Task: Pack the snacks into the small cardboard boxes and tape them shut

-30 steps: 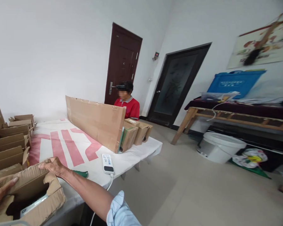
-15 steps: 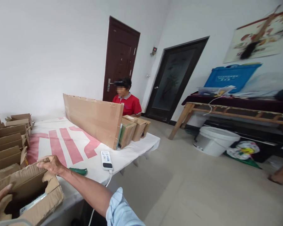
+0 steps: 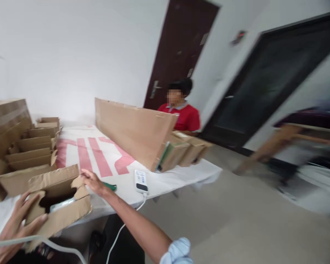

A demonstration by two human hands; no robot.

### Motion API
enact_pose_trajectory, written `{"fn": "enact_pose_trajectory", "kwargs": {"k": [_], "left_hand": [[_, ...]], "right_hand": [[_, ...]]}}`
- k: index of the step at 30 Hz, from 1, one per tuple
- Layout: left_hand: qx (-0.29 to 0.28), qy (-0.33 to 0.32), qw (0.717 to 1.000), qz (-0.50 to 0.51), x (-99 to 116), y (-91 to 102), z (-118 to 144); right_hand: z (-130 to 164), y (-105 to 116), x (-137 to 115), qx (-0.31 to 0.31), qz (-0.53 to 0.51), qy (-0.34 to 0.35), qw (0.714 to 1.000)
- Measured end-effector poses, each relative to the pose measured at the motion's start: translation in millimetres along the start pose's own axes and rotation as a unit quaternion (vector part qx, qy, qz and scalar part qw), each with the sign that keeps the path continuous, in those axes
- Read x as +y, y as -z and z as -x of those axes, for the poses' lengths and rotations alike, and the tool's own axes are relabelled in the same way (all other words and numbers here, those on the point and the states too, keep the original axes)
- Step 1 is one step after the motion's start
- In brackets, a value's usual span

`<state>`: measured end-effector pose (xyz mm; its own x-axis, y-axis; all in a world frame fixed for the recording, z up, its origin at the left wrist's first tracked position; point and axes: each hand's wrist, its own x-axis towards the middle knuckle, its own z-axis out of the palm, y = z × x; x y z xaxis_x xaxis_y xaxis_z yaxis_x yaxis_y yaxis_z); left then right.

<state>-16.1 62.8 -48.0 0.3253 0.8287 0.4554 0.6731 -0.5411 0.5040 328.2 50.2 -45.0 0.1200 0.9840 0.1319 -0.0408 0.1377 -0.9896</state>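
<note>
Cardboard box (image 3: pixel 67 216) (just one) occupies both left hand (image 3: pixel 15 226) and right hand (image 3: pixel 94 183).

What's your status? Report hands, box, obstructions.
Left hand holding open cardboard box at left end. Right hand at its right end. Pale item inside. Light cable across view before left wrist.

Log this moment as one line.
left hand: holding open cardboard box, left end; right hand: touching its right end; inside: pale flat item; nearby: corded white device
</note>
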Motion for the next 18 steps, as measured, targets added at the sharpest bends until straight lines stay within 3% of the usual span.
{"fn": "enact_pose_trajectory", "kwargs": {"k": [3, 6, 11, 18], "left_hand": [[-0.021, 0.014, 0.999, 0.022, 33.7, 3.1, 8.2], [-0.024, 0.033, 0.999, 0.026, 51.6, 3.1, 11.9], [-0.006, 0.051, 0.998, 0.041, 56.4, -8.9, 20.9], [0.008, 0.038, 0.999, 0.038, 59.0, -17.5, 26.8]], "right_hand": [[23.3, 8.8, 3.7, -0.012, 0.019, 0.025, 0.999], [35.7, 13.0, 3.2, -0.040, 0.032, 0.038, 0.998], [37.0, 8.1, -2.4, -0.062, 0.075, 0.041, 0.994], [39.1, -12.5, -17.4, -0.036, 0.292, 0.062, 0.954]]}}
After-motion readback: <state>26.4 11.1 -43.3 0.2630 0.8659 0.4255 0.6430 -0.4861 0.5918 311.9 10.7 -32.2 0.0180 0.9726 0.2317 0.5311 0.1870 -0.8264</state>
